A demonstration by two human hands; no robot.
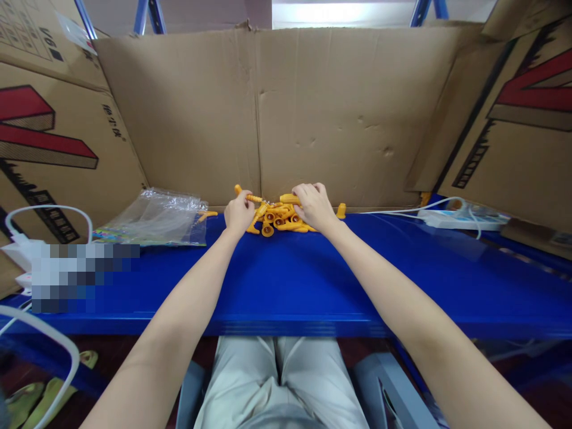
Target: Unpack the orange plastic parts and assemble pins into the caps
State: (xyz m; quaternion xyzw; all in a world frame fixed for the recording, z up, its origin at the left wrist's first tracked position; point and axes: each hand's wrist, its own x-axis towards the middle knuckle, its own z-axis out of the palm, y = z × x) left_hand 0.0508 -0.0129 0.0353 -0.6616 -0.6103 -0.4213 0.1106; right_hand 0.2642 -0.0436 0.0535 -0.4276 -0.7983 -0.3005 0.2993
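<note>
While a clear plastic bag point(152, 217) is lying at the left, the left hand point(240, 213) is pinching a ribbed yellow piece point(254, 198), thumb against fingers, by the heap of yellow parts point(286, 226) on the blue table point(295, 274). The right hand point(315, 204) is gripping a yellow handle point(288, 198), fingers bent over its end. Both are hovering close to look-alikes, so a slackening pinch could lose one among them. Farther right, a yellow cap point(341, 211) is standing near the wrist, where a careless sweep might topple it.
</note>
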